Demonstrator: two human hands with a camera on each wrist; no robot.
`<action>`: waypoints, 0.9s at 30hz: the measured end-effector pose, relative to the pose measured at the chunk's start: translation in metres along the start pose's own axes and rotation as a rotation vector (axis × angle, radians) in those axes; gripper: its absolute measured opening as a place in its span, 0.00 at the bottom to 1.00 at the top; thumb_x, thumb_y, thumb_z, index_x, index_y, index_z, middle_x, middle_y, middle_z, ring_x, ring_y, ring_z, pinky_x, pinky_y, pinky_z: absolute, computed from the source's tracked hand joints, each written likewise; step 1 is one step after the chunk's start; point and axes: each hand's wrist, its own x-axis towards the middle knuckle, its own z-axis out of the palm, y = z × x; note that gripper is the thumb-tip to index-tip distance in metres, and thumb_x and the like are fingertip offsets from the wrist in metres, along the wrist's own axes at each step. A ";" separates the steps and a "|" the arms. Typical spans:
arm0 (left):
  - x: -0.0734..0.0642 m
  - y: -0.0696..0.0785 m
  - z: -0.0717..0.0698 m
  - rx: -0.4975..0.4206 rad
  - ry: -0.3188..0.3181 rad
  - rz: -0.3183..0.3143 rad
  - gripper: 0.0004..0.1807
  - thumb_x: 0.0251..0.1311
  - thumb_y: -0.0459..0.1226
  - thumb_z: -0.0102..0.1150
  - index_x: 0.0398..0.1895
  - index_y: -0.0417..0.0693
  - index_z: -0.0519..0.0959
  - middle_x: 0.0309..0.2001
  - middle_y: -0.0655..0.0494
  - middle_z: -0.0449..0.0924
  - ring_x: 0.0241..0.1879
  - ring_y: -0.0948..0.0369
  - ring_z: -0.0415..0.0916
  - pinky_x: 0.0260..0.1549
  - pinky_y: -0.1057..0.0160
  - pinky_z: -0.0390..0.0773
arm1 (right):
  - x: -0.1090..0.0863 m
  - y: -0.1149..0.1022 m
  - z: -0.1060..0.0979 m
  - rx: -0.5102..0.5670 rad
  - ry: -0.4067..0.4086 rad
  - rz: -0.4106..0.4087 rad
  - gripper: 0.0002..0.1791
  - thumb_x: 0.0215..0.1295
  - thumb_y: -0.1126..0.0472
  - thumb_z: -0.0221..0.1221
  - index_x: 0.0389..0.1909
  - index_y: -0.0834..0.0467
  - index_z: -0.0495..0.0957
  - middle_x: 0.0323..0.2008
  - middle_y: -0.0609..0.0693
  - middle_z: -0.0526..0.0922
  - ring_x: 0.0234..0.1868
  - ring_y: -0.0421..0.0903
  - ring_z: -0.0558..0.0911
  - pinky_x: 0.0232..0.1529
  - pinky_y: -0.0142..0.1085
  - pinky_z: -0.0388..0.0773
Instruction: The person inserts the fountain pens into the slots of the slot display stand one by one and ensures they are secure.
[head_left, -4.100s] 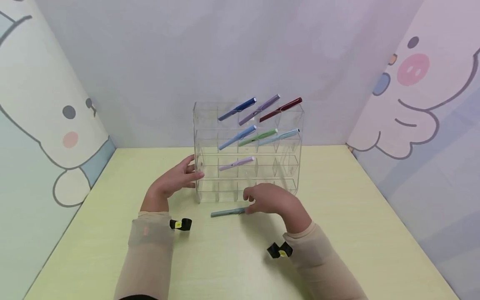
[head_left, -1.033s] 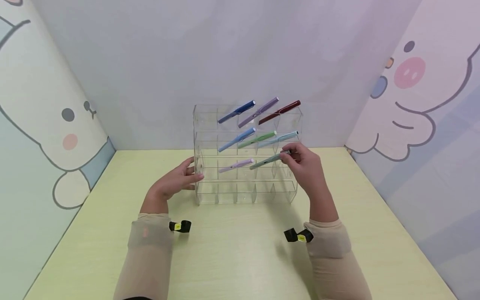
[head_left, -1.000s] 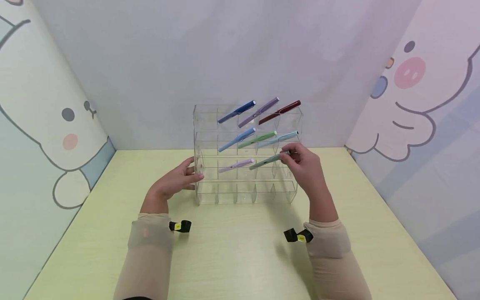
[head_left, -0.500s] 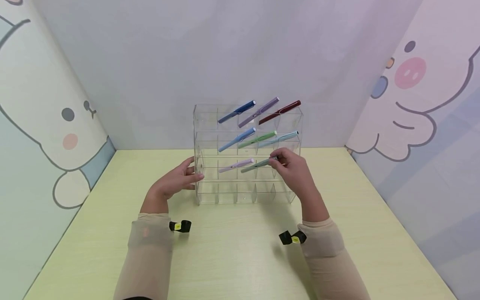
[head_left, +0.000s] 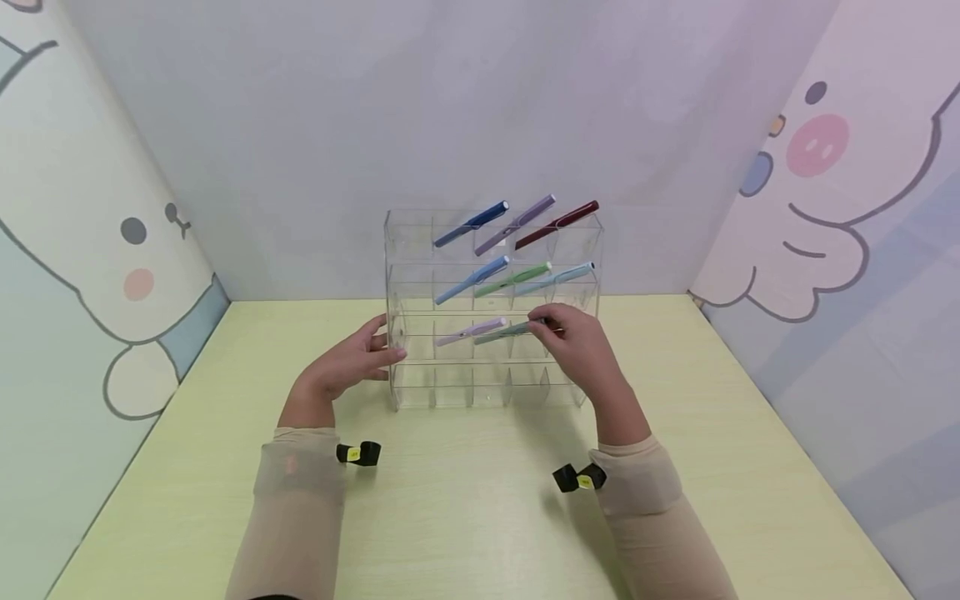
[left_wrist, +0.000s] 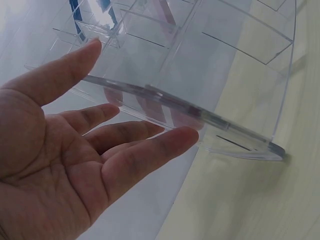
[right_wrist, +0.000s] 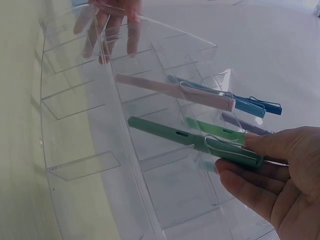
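Observation:
A clear acrylic pen rack [head_left: 491,396] with tiered compartments stands on the table. My right hand [head_left: 577,346] pinches a dark green pen [right_wrist: 165,131] by its clipped cap between thumb and fingers. The pen's lower end reaches into the third row from the top, in the compartment right of a lilac pen [head_left: 471,332]. In the right wrist view the pale pink-lilac pen lies beside it, at nearly the same slant. My left hand [head_left: 348,358] rests at the rack's left side, fingers extended behind the side wall and thumb at its front.
Above sit dark blue [head_left: 472,223], purple [head_left: 516,225] and dark red [head_left: 557,225] pens in the top row. Light blue [head_left: 472,280], green [head_left: 513,279] and pale blue [head_left: 558,277] pens fill the second. A grey backdrop [head_left: 480,125] rises behind the pale yellow table [head_left: 465,500].
The dark green pen lay on the table in front of the rack; my right hand has lifted it, then moved it left and down into the third row. My left hand stays put.

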 end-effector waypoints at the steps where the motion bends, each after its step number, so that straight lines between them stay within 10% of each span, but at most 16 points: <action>1: 0.000 -0.001 -0.001 0.000 0.001 -0.002 0.45 0.69 0.46 0.57 0.79 0.60 0.38 0.75 0.43 0.55 0.68 0.42 0.66 0.61 0.42 0.72 | 0.000 -0.001 0.000 -0.001 -0.002 -0.004 0.13 0.72 0.51 0.57 0.50 0.53 0.81 0.44 0.47 0.83 0.45 0.46 0.83 0.46 0.45 0.82; 20: -0.005 0.002 -0.011 0.008 0.003 -0.027 0.53 0.64 0.53 0.61 0.79 0.62 0.35 0.78 0.43 0.46 0.66 0.39 0.67 0.68 0.40 0.62 | 0.002 -0.012 -0.006 -0.018 -0.027 -0.019 0.17 0.72 0.51 0.57 0.55 0.54 0.79 0.51 0.51 0.82 0.50 0.49 0.82 0.52 0.47 0.81; 27: -0.008 0.010 -0.016 -0.034 0.095 0.057 0.46 0.70 0.57 0.49 0.79 0.63 0.33 0.80 0.50 0.38 0.74 0.45 0.55 0.66 0.41 0.65 | 0.001 -0.011 -0.029 -0.029 0.003 0.040 0.24 0.73 0.44 0.53 0.61 0.52 0.74 0.57 0.52 0.81 0.52 0.53 0.83 0.54 0.50 0.80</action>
